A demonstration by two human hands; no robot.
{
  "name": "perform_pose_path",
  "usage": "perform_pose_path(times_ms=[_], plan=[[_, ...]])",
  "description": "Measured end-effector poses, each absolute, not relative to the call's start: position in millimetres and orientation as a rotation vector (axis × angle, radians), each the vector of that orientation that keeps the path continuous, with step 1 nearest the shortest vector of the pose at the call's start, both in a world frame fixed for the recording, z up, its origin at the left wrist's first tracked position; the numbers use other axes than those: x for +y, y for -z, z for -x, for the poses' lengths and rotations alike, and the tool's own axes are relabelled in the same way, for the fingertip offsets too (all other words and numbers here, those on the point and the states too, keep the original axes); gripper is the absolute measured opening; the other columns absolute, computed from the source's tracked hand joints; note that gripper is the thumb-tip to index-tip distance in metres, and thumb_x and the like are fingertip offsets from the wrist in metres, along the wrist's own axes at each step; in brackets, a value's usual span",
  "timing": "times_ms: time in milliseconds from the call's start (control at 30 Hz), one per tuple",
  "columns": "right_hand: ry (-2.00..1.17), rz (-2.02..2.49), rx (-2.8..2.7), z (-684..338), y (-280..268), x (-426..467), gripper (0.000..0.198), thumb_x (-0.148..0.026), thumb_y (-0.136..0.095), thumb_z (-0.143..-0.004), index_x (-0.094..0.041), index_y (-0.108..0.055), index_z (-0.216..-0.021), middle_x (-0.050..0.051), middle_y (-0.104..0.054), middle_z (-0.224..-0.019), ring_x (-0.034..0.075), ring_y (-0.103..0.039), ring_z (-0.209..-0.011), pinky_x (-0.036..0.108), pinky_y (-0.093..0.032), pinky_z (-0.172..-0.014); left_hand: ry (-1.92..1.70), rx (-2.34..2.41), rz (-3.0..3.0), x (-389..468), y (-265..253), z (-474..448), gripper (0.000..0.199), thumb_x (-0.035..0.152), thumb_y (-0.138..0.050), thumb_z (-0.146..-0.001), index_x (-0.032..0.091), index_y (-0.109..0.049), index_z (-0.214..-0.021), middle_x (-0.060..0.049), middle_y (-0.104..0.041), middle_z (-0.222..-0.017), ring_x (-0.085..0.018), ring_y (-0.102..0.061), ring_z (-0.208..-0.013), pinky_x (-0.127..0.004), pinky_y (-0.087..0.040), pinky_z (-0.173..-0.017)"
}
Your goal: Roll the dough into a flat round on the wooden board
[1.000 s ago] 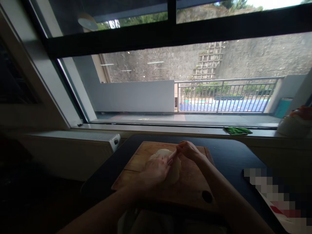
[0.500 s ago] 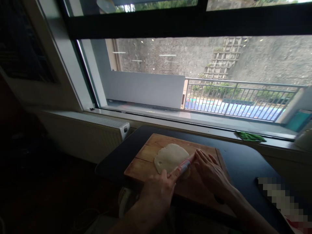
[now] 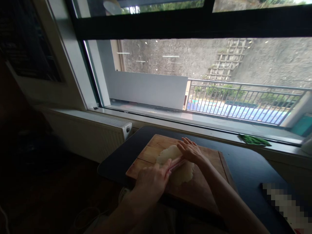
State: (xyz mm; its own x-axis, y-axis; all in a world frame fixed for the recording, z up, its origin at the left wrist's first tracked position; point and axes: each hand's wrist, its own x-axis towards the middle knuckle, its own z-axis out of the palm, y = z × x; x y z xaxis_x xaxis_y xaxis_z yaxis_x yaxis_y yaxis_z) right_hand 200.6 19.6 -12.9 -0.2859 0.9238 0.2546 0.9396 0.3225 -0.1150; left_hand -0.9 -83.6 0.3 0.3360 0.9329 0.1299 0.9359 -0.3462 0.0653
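A flat, uneven sheet of pale dough (image 3: 184, 175) lies on a wooden board (image 3: 143, 152). Across the dough, at a slant, lies a thin pinkish rolling pin (image 3: 175, 163). My left hand (image 3: 152, 177) is closed round its near left end, with the thumb lying along it. Over the far right end rests my right hand (image 3: 190, 151), palm down and fingers stretched out past the pin. The dough shows on both sides of the pin, and the hands cover the pin's two ends.
The board sits on a dark table (image 3: 246, 162) with rounded corners. A white radiator (image 3: 97, 136) stands at the left below the window. On the sill lies a green cloth (image 3: 254, 140). A dark-edged, blurred-out item (image 3: 280, 201) is at the table's right.
Both hands and the rolling pin have moved left across the dough, the right hand also farther away. More dough now shows on the near right side. The view has shifted slightly.
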Motion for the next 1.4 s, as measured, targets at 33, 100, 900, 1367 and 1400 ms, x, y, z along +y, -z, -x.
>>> perform_pose_path(times_ms=[33,100,900,1367,1400], plan=[[0.073,1.696,-2.322,-210.8,17.4,5.0,0.047,-0.041,-0.020,-0.097,-0.021,-0.047,-0.129,0.008,-0.041,-0.140,0.024,-0.027,-0.133,0.045,-0.026,-0.104,0.225,-1.750,2.586,-90.2,2.5,-1.5,0.045,0.039,-0.035,-0.091,0.035,-0.036,-0.136,-0.008,-0.063,-0.086,-0.023,-0.062,-0.072,-0.034,-0.044,-0.064],[0.062,1.726,-2.336,-235.0,26.7,-28.9,0.050,-0.042,-0.019,-0.096,-0.018,-0.044,-0.132,0.009,-0.037,-0.143,0.022,-0.021,-0.136,0.044,-0.022,-0.107,0.221,-1.663,2.673,-104.9,9.9,-6.3,0.049,0.037,-0.041,-0.089,0.038,-0.032,-0.138,-0.005,-0.062,-0.086,-0.022,-0.060,-0.071,-0.033,-0.043,-0.063],[0.176,1.734,-2.389,-251.1,38.0,-100.3,0.053,-0.041,-0.021,-0.095,-0.016,-0.030,-0.141,0.004,-0.023,-0.149,0.016,-0.015,-0.137,0.039,-0.014,-0.112,0.424,-1.594,2.715,-112.0,17.8,14.4,0.047,0.036,-0.053,-0.085,0.036,-0.043,-0.130,-0.003,-0.061,-0.094,-0.022,-0.057,-0.085,-0.039,-0.039,-0.079],[-0.068,1.932,-2.319,-197.3,5.8,16.9,0.048,-0.044,-0.019,-0.095,-0.023,-0.045,-0.131,0.009,-0.035,-0.144,0.023,-0.023,-0.134,0.044,-0.027,-0.102,0.520,-1.614,2.399,-62.2,0.0,22.5,0.032,0.034,-0.032,-0.095,0.027,-0.062,-0.103,-0.004,-0.058,-0.084,-0.021,-0.054,-0.081,-0.036,-0.033,-0.072],[-0.064,1.942,-2.306,-197.6,7.2,11.8,0.050,-0.044,-0.016,-0.095,-0.022,-0.044,-0.131,0.009,-0.034,-0.144,0.023,-0.023,-0.134,0.044,-0.027,-0.102,0.548,-1.604,2.391,-60.1,1.2,21.8,0.032,0.033,-0.032,-0.095,0.026,-0.063,-0.100,-0.004,-0.058,-0.084,-0.021,-0.053,-0.082,-0.036,-0.033,-0.073]])
